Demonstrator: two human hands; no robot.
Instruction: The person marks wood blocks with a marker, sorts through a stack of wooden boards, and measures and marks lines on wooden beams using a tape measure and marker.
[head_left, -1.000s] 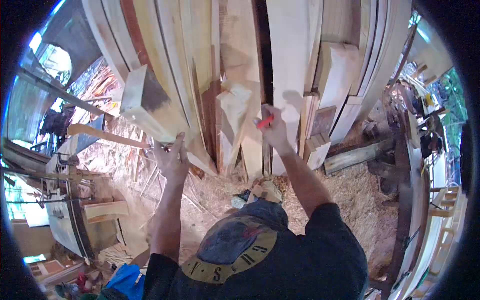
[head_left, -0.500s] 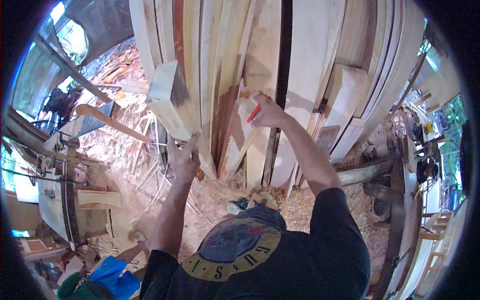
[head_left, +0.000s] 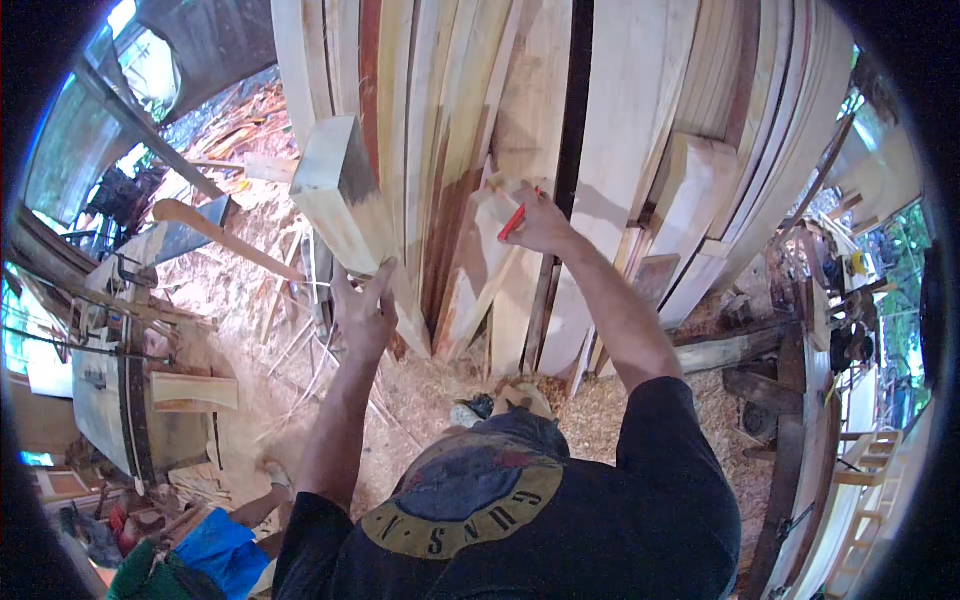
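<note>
a slim red marker (head_left: 511, 224), slanting down-left, is clamped in the right hand (head_left: 546, 222), in front of a pale wood piece (head_left: 486, 230). leftward and farther from it, the left hand (head_left: 364, 312) touches a wooden block (head_left: 345, 212) at its lower end; whether that grip is closed, i cannot tell. long boards (head_left: 632, 100) stand beyond.
</note>
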